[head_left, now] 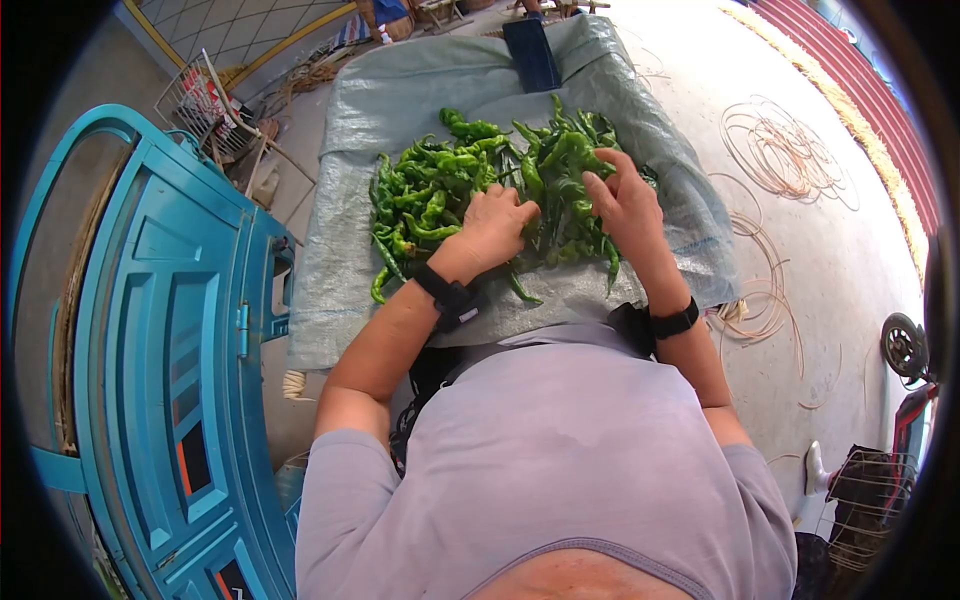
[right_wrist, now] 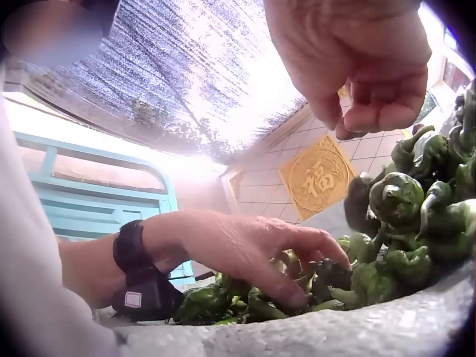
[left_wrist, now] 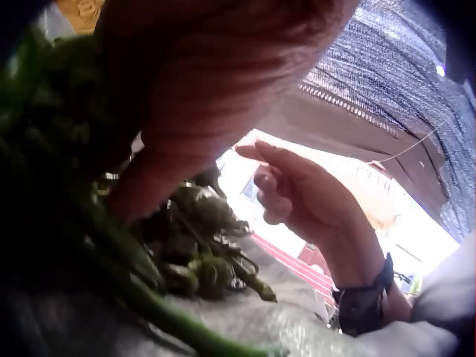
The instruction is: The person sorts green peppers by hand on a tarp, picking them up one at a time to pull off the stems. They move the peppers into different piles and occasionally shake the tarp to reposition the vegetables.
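A heap of green peppers (head_left: 430, 200), twisted and glossy, lies on a pale woven plastic sheet (head_left: 340, 290) before the person. My left hand (head_left: 493, 228) is down in the middle of the heap. Seen from the right wrist, the left thumb and forefinger bend round a dark green pepper (right_wrist: 328, 280) among the others. My right hand (head_left: 628, 208) is raised over the right part of the heap, its fingers loosely bent with nothing visible between them. In the left wrist view the right hand (left_wrist: 301, 195) hangs apart from the peppers. Both wrists wear black straps.
A blue metal vehicle panel (head_left: 180, 320) stands close on the left. A dark blue object (head_left: 531, 55) lies at the sheet's far edge. Coils of pale cord (head_left: 785, 150) lie on the floor to the right, with a wheel (head_left: 904, 345) and a wire basket (head_left: 865, 510) beyond.
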